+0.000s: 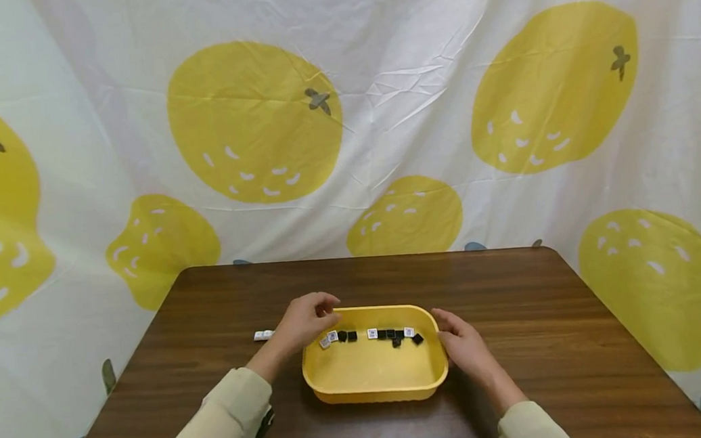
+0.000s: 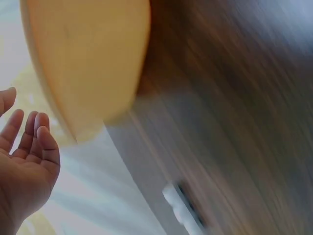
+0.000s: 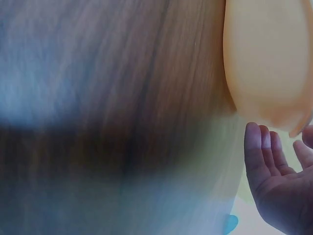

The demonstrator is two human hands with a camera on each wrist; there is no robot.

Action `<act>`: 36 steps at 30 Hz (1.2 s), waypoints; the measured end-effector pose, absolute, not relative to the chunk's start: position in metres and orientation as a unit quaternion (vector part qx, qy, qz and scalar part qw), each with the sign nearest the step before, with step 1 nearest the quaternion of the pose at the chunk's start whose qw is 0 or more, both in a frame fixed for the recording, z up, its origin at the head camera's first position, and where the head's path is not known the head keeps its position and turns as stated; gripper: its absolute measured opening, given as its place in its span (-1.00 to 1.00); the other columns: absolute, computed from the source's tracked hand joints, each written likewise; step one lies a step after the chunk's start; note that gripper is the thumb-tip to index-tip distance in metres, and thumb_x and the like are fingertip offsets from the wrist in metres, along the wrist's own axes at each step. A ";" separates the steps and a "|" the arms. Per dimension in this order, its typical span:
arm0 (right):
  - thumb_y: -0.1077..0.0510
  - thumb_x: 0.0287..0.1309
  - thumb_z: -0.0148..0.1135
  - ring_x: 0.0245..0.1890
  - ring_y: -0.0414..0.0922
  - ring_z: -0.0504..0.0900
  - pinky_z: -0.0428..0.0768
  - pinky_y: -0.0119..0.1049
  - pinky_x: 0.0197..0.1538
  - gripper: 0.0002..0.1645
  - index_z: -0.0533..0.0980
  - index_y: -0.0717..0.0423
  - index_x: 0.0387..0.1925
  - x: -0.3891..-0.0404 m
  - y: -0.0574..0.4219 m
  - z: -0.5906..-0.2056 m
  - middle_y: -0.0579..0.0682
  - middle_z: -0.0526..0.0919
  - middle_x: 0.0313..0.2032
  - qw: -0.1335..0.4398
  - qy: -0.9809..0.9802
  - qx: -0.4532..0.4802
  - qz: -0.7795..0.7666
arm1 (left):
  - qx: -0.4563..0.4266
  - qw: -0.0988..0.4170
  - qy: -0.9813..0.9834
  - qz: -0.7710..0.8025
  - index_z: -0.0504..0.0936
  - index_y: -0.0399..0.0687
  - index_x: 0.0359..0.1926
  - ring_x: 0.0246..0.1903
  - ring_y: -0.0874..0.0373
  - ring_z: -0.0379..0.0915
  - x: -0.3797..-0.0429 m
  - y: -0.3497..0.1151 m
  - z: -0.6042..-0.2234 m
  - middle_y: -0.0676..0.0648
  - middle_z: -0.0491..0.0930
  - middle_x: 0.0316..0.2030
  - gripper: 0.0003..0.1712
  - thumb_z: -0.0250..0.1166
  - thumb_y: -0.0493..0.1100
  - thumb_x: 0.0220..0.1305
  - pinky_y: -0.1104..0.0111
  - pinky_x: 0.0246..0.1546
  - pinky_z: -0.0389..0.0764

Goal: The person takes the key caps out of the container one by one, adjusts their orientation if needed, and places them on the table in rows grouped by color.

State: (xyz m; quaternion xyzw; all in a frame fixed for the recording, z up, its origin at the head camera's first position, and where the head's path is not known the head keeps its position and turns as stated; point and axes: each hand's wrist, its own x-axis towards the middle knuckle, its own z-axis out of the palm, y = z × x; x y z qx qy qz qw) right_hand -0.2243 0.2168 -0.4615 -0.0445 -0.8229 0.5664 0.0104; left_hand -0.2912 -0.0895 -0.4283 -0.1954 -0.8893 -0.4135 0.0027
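A yellow rectangular tray (image 1: pixel 373 373) with rounded corners sits on the table. Along the far side of its floor lies a loose row of small square pieces, some black (image 1: pixel 352 336), others white with dark markings (image 1: pixel 373 333). My left hand (image 1: pixel 309 320) is at the tray's far left corner, fingers loosely bent and nothing between them; in the left wrist view the fingers (image 2: pixel 41 132) show beside the tray's wall. At the right end, my right hand (image 1: pixel 464 340) has its fingers extended along the outer wall, thumb near the rim. The right wrist view shows those fingers (image 3: pixel 253 147) right at the tray's end.
A short row of white pieces (image 1: pixel 264 335) lies on the table left of the tray, partly behind my left wrist. The brown wood-grain table (image 1: pixel 548 341) extends around the tray. Behind its far edge hangs a white cloth (image 1: pixel 391 107) printed with yellow lemons.
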 end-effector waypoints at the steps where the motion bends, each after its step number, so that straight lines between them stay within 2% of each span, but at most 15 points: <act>1: 0.37 0.30 -0.01 -0.47 -0.04 0.57 0.56 -0.23 -0.51 -0.40 0.33 0.25 0.37 -0.225 0.218 -0.461 0.31 0.58 -0.06 0.010 -0.821 -0.040 0.569 | -0.204 -0.001 -0.888 -0.413 0.68 -0.18 -0.01 -0.31 0.15 0.45 -0.290 -0.084 -0.429 0.02 0.57 -0.30 -0.71 0.38 -0.21 0.25 0.26 -0.25 0.52; 5: 0.38 0.27 0.00 -0.39 -0.05 0.55 0.58 -0.18 -0.46 -0.43 0.38 0.25 0.33 -0.226 0.221 -0.458 0.27 0.57 -0.05 0.000 -0.831 -0.033 0.556 | -0.230 -0.017 -0.885 -0.404 0.67 -0.23 0.00 -0.30 0.13 0.46 -0.286 -0.065 -0.431 -0.01 0.58 -0.30 -0.69 0.37 -0.21 0.26 0.25 -0.25 0.53; 12: 0.37 0.29 0.01 -0.48 -0.04 0.52 0.56 -0.19 -0.48 -0.45 0.40 0.25 0.32 -0.231 0.220 -0.456 0.27 0.58 -0.08 -0.005 -0.837 -0.028 0.547 | -0.252 -0.020 -0.895 -0.368 0.67 -0.26 -0.03 -0.26 0.07 0.50 -0.290 -0.049 -0.440 -0.11 0.61 -0.26 -0.68 0.39 -0.20 0.23 0.21 -0.19 0.54; 15: 0.37 0.29 0.00 -0.40 -0.04 0.58 0.57 -0.22 -0.48 -0.45 0.40 0.25 0.32 -0.231 0.220 -0.457 0.30 0.58 -0.06 -0.002 -0.833 -0.033 0.553 | -0.253 -0.024 -0.904 -0.345 0.67 -0.27 -0.04 -0.23 0.03 0.51 -0.292 -0.044 -0.444 -0.15 0.61 -0.24 -0.68 0.39 -0.21 0.22 0.18 -0.16 0.54; 19: 0.36 0.30 -0.01 -0.36 -0.02 0.61 0.58 -0.23 -0.49 -0.45 0.39 0.25 0.33 -0.231 0.220 -0.458 0.33 0.57 0.00 -0.003 -0.828 -0.036 0.559 | -0.255 -0.031 -0.912 -0.320 0.67 -0.27 -0.03 -0.24 0.05 0.51 -0.296 -0.039 -0.451 -0.13 0.62 -0.25 -0.69 0.37 -0.22 0.22 0.17 -0.16 0.55; 24: 0.36 0.32 -0.01 -0.33 -0.02 0.62 0.60 -0.19 -0.46 -0.44 0.37 0.26 0.34 -0.229 0.220 -0.459 0.34 0.57 0.01 -0.007 -0.829 -0.033 0.559 | -0.260 -0.046 -0.916 -0.301 0.67 -0.26 -0.01 -0.36 0.13 0.48 -0.298 -0.033 -0.459 -0.07 0.63 -0.29 -0.68 0.35 -0.23 0.22 0.22 -0.23 0.54; 28: 0.36 0.32 0.00 -0.35 -0.03 0.60 0.59 -0.20 -0.47 -0.45 0.36 0.27 0.34 -0.227 0.220 -0.460 0.31 0.57 -0.02 -0.010 -0.828 -0.034 0.559 | -0.259 -0.052 -0.929 -0.258 0.67 -0.18 0.03 -0.25 0.10 0.54 -0.298 -0.029 -0.466 -0.07 0.67 -0.19 -0.67 0.34 -0.19 0.25 0.21 -0.15 0.56; 31: 0.36 0.34 0.00 -0.34 -0.01 0.62 0.61 -0.18 -0.46 -0.45 0.35 0.29 0.35 -0.226 0.220 -0.461 0.32 0.57 -0.03 -0.012 -0.825 -0.030 0.564 | -0.262 -0.047 -0.936 -0.228 0.70 -0.13 -0.03 -0.18 0.09 0.57 -0.296 -0.027 -0.468 -0.05 0.68 -0.15 -0.72 0.35 -0.17 0.25 0.20 -0.08 0.56; 36: 0.35 0.35 0.00 -0.28 0.03 0.64 0.64 -0.15 -0.44 -0.45 0.35 0.28 0.35 -0.225 0.218 -0.461 0.34 0.56 -0.02 -0.015 -0.823 -0.035 0.567 | -0.264 -0.036 -0.939 -0.218 0.73 -0.09 -0.19 -0.23 0.09 0.58 -0.294 -0.027 -0.470 -0.01 0.69 -0.25 -0.80 0.38 -0.09 0.24 0.23 -0.15 0.55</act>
